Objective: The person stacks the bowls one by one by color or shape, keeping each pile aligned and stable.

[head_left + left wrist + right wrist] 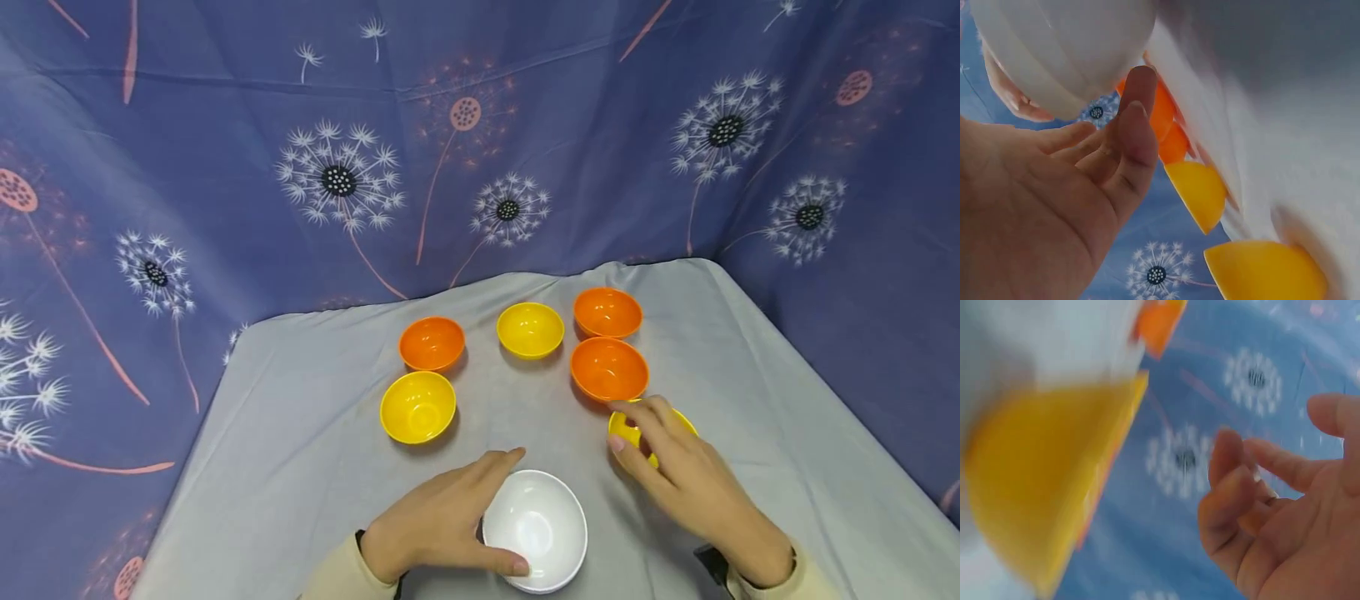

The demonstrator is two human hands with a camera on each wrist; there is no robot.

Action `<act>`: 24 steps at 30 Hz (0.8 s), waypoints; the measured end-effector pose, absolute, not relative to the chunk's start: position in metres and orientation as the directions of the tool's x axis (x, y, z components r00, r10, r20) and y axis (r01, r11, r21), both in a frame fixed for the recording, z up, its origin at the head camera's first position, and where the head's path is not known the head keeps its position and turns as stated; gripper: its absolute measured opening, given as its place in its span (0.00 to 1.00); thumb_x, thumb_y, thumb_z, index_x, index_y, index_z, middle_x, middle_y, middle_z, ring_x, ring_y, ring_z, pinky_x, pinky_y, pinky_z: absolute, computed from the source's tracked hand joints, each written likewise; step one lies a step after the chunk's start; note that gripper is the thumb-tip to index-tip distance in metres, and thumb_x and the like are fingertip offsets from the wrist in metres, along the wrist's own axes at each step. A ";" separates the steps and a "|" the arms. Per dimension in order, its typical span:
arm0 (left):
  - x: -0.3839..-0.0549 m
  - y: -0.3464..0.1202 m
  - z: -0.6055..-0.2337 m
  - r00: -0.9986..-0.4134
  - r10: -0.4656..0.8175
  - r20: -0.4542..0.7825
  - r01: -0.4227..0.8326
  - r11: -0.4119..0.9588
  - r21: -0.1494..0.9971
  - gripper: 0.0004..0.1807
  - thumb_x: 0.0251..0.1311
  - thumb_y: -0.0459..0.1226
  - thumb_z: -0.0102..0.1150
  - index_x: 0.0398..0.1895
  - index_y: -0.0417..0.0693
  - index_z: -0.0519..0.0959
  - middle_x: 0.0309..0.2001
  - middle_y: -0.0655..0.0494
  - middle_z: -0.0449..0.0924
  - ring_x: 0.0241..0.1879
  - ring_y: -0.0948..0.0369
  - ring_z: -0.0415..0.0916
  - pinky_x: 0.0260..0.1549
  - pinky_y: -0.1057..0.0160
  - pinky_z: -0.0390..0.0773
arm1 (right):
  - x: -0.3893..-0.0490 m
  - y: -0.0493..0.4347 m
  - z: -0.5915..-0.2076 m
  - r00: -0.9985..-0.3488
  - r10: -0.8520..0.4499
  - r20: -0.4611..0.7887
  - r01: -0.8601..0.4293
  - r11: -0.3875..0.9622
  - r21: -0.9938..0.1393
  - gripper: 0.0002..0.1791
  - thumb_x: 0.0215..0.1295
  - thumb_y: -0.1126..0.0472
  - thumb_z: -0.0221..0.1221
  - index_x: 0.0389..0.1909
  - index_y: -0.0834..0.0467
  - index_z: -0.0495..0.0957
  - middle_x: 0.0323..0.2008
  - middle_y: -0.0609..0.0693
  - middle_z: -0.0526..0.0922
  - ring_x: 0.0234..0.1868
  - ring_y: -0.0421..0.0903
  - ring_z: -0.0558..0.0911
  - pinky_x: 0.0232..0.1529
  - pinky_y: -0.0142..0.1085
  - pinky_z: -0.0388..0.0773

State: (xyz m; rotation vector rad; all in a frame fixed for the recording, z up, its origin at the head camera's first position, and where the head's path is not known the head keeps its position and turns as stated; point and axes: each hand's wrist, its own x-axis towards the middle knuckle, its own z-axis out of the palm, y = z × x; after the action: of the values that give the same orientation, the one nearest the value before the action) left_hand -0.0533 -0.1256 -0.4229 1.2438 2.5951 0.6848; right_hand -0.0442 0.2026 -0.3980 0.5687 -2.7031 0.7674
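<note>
White bowl [536, 533] is mouth up at near centre, prob. placed there b/c either hand reaches it easily; can't tell if it's raised a bit. Biggest in view: blue backdrop [225, 108], hung around the table [285, 467], likely to screen off the surroundings. Table's draped w/ gray cloth. Next, the person's 2 hands. Left hand [446, 517] is spread, thumb over the white bowl's near rim, fingers by its far side, likely to steady it; can't tell if they press. Right hand [686, 475] hovers over the right yellow bowl [622, 427], fingers apart & loosely bent, prob. to span its rim. Then 5 other bowls, mouth up, prob. for stability: left yellow [417, 408] w/ left orange [431, 343] just behind; mid yellow [530, 331] alone; near orange [609, 369] w/ rear orange [607, 313] behind it.
</note>
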 end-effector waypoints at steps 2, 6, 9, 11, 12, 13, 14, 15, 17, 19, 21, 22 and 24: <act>-0.053 -0.123 -0.424 -0.613 0.789 0.047 0.710 0.524 0.471 0.70 0.49 0.73 0.73 0.86 0.45 0.53 0.73 0.52 0.72 0.66 0.61 0.76 0.65 0.58 0.77 | -0.050 0.217 -0.391 -0.918 -0.231 0.323 -0.357 0.835 -0.418 0.22 0.80 0.52 0.61 0.70 0.52 0.73 0.45 0.45 0.74 0.30 0.36 0.70 0.25 0.34 0.67; -0.052 -0.119 -0.428 -0.588 0.807 0.050 0.750 0.522 0.406 0.76 0.40 0.73 0.79 0.85 0.44 0.53 0.72 0.54 0.74 0.65 0.62 0.76 0.62 0.58 0.78 | -0.064 0.244 -0.386 -0.990 -0.091 0.111 -0.130 0.895 -0.426 0.33 0.84 0.41 0.50 0.75 0.61 0.66 0.47 0.58 0.77 0.29 0.46 0.75 0.25 0.41 0.70; -0.051 -0.118 -0.430 -0.596 0.802 0.047 0.752 0.536 0.383 0.74 0.39 0.73 0.79 0.83 0.44 0.57 0.68 0.57 0.77 0.60 0.63 0.78 0.58 0.59 0.79 | -0.075 0.261 -0.390 -0.998 -0.017 -0.065 0.012 0.909 -0.416 0.42 0.84 0.35 0.44 0.75 0.69 0.63 0.47 0.65 0.80 0.32 0.53 0.80 0.26 0.46 0.73; -0.051 -0.119 -0.430 -0.603 0.796 0.047 0.744 0.541 0.393 0.71 0.39 0.73 0.79 0.81 0.45 0.60 0.65 0.58 0.78 0.56 0.64 0.79 0.56 0.61 0.79 | -0.081 0.269 -0.395 -0.987 -0.001 -0.160 0.064 0.914 -0.400 0.45 0.83 0.33 0.42 0.73 0.72 0.63 0.47 0.68 0.82 0.35 0.56 0.82 0.27 0.48 0.76; -0.051 -0.119 -0.430 -0.607 0.793 0.045 0.738 0.542 0.401 0.69 0.39 0.72 0.79 0.80 0.46 0.62 0.64 0.59 0.79 0.54 0.65 0.79 0.55 0.62 0.79 | -0.083 0.272 -0.397 -0.980 -0.002 -0.201 0.078 0.918 -0.389 0.46 0.83 0.32 0.42 0.73 0.73 0.63 0.47 0.69 0.82 0.36 0.56 0.83 0.28 0.49 0.76; -0.052 -0.119 -0.430 -0.610 0.791 0.043 0.732 0.542 0.412 0.68 0.38 0.72 0.80 0.79 0.47 0.63 0.63 0.60 0.79 0.53 0.66 0.79 0.53 0.63 0.79 | -0.084 0.274 -0.400 -0.972 -0.014 -0.234 0.079 0.919 -0.387 0.45 0.84 0.33 0.41 0.73 0.73 0.63 0.47 0.69 0.83 0.37 0.57 0.83 0.29 0.50 0.77; -0.052 -0.119 -0.429 -0.612 0.789 0.043 0.729 0.542 0.418 0.67 0.38 0.72 0.80 0.78 0.49 0.64 0.62 0.61 0.79 0.51 0.67 0.79 0.52 0.65 0.78 | -0.085 0.276 -0.403 -0.966 -0.028 -0.259 0.077 0.919 -0.387 0.44 0.84 0.33 0.41 0.73 0.73 0.63 0.48 0.70 0.83 0.39 0.57 0.84 0.30 0.51 0.78; -0.052 -0.118 -0.429 -0.613 0.789 0.044 0.727 0.541 0.423 0.66 0.38 0.72 0.80 0.77 0.50 0.64 0.61 0.62 0.79 0.50 0.68 0.78 0.51 0.66 0.78 | -0.086 0.277 -0.405 -0.959 -0.044 -0.280 0.073 0.917 -0.391 0.43 0.85 0.34 0.41 0.73 0.72 0.62 0.50 0.71 0.83 0.40 0.58 0.85 0.31 0.53 0.78; -0.052 -0.118 -0.429 -0.614 0.787 0.050 0.726 0.539 0.426 0.65 0.36 0.72 0.80 0.76 0.52 0.65 0.58 0.64 0.79 0.48 0.69 0.78 0.49 0.69 0.76 | -0.086 0.278 -0.409 -0.949 -0.071 -0.308 0.063 0.912 -0.406 0.40 0.86 0.36 0.41 0.73 0.70 0.62 0.50 0.71 0.83 0.41 0.58 0.85 0.33 0.53 0.79; -0.053 -0.117 -0.428 -0.614 0.787 0.061 0.729 0.537 0.424 0.64 0.35 0.72 0.80 0.74 0.54 0.66 0.56 0.64 0.79 0.47 0.70 0.77 0.48 0.70 0.76 | -0.087 0.277 -0.413 -0.946 -0.099 -0.309 0.044 0.904 -0.424 0.37 0.87 0.40 0.41 0.73 0.69 0.62 0.50 0.72 0.83 0.40 0.58 0.84 0.35 0.54 0.79; -0.053 -0.116 -0.429 -0.615 0.785 0.072 0.733 0.535 0.421 0.63 0.34 0.72 0.81 0.73 0.54 0.66 0.54 0.65 0.79 0.45 0.71 0.77 0.47 0.71 0.75 | -0.087 0.277 -0.415 -0.946 -0.112 -0.305 0.035 0.898 -0.438 0.34 0.88 0.42 0.42 0.71 0.68 0.63 0.49 0.71 0.84 0.39 0.56 0.83 0.35 0.53 0.78; -0.052 -0.115 -0.429 -0.615 0.785 0.075 0.733 0.535 0.420 0.63 0.33 0.72 0.81 0.72 0.53 0.66 0.54 0.65 0.79 0.45 0.71 0.77 0.47 0.71 0.75 | -0.087 0.276 -0.416 -0.948 -0.118 -0.296 0.027 0.895 -0.444 0.32 0.88 0.43 0.42 0.70 0.68 0.64 0.48 0.70 0.84 0.37 0.55 0.82 0.34 0.51 0.77; -0.052 -0.114 -0.428 -0.618 0.782 0.075 0.731 0.537 0.420 0.63 0.33 0.72 0.81 0.72 0.53 0.67 0.54 0.65 0.79 0.45 0.71 0.77 0.47 0.72 0.75 | -0.085 0.276 -0.419 -0.955 -0.131 -0.265 0.005 0.889 -0.458 0.26 0.88 0.49 0.44 0.66 0.67 0.67 0.44 0.64 0.85 0.34 0.52 0.79 0.32 0.48 0.75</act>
State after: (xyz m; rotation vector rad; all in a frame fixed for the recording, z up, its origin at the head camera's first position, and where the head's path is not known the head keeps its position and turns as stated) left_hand -0.0522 -0.1144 -0.4285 1.3091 2.6461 0.6358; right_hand -0.0852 0.2761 -0.4185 0.1132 -3.3356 0.8092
